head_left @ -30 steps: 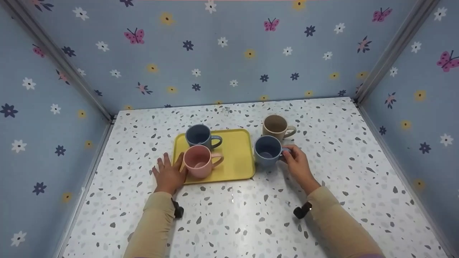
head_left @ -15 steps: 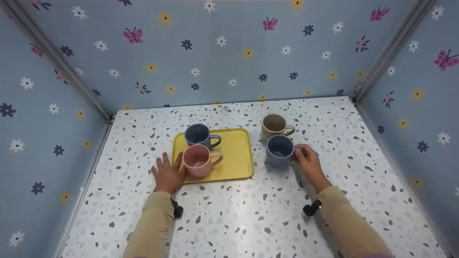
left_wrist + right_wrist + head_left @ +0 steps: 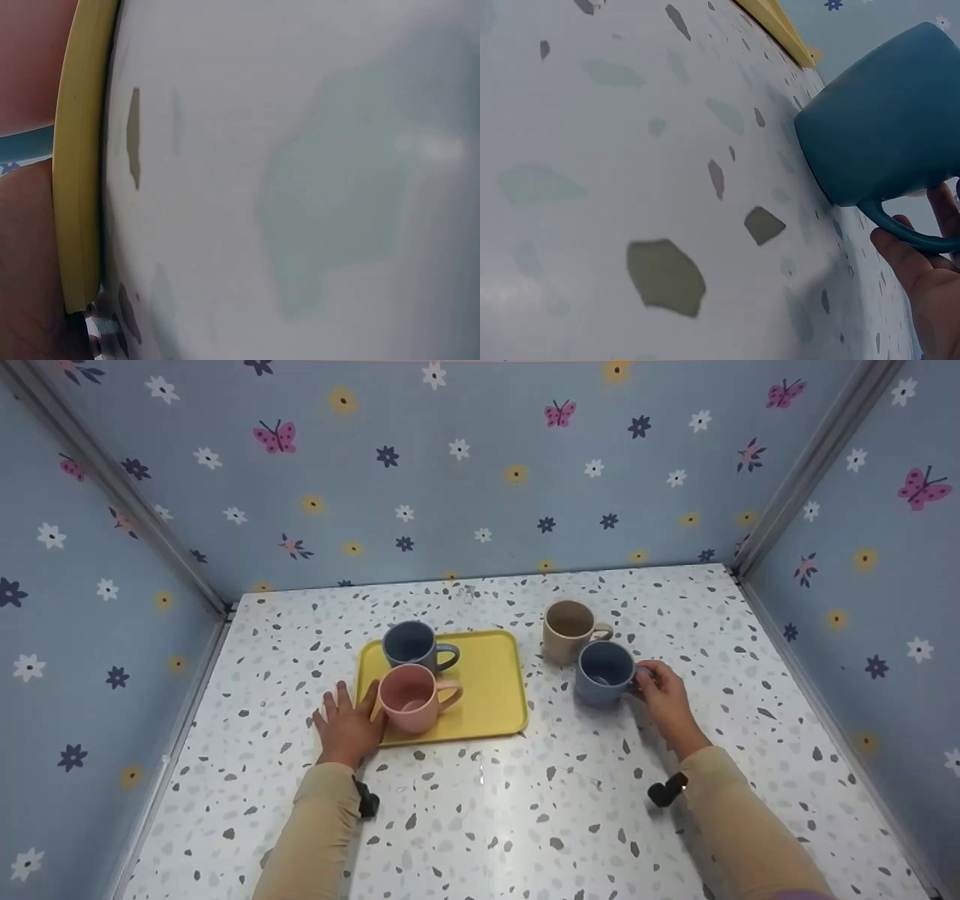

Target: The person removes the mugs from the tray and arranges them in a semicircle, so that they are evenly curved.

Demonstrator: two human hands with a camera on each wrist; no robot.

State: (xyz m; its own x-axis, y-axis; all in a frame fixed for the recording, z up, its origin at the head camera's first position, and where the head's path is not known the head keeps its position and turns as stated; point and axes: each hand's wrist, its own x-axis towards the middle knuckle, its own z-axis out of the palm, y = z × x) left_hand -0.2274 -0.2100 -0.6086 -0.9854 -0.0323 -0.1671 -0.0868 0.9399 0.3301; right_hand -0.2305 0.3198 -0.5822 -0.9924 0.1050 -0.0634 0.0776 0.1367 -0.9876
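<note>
A blue mug (image 3: 604,679) stands upright right of the yellow tray (image 3: 487,690), and my right hand (image 3: 667,705) pinches its handle. The right wrist view shows the fingers around the handle of this blue mug (image 3: 892,112). My left hand (image 3: 351,731) lies with fingers spread at the tray's left edge, its thumb beside a pink mug (image 3: 409,709); I cannot tell if they touch. Behind the pink mug on the tray is a darker blue mug (image 3: 409,645), partly hidden. The left wrist view catches the tray's rim (image 3: 79,165) and the pink mug's side (image 3: 30,60).
A beige mug (image 3: 562,641) stands on the speckled tabletop (image 3: 480,825), just behind and left of the held mug. Its handle points right. Flower-patterned panels (image 3: 480,465) enclose the back and both sides.
My right hand has moved the blue mug rightward, away from the tray's right edge and along the front of the beige mug. The left hand and the mugs on the tray have stayed put.
</note>
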